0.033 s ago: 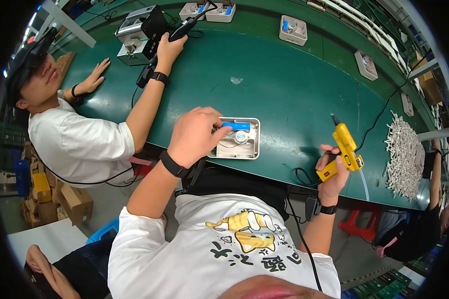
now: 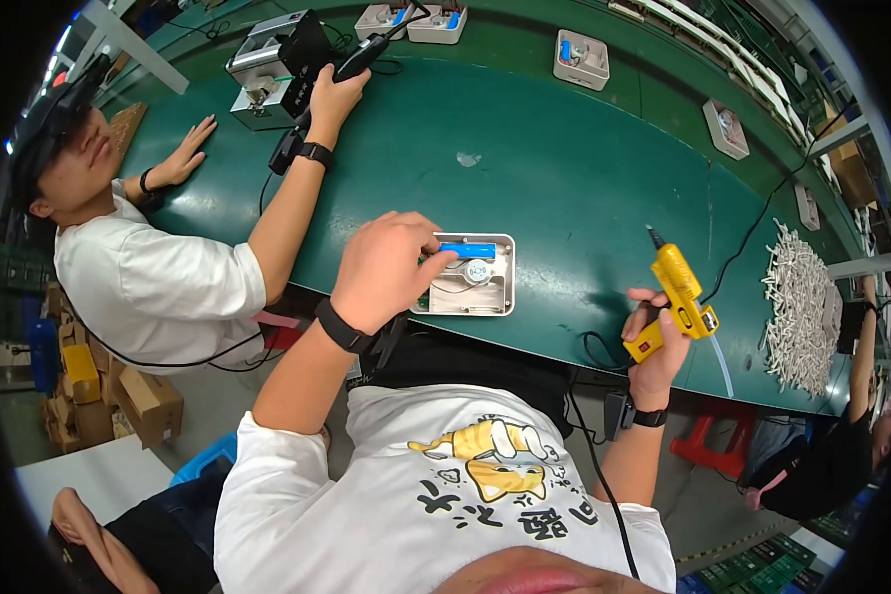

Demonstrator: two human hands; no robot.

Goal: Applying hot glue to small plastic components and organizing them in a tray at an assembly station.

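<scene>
Battery (image 2: 470,251) is best steadied by left hand (image 2: 381,272), its grip unclear; glue gun (image 2: 676,275) is clasped in right hand (image 2: 661,362)

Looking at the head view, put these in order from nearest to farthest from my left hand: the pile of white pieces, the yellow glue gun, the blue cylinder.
1. Blue cylinder: at the left hand's fingertips.
2. Yellow glue gun: rightward, in the right hand.
3. Pile of white pieces: far right, on the table.

The left hand (image 2: 384,272) arches palm-down, thumb near forefinger, while the right hand (image 2: 657,345) (lower in view) curls in a grip.
</scene>
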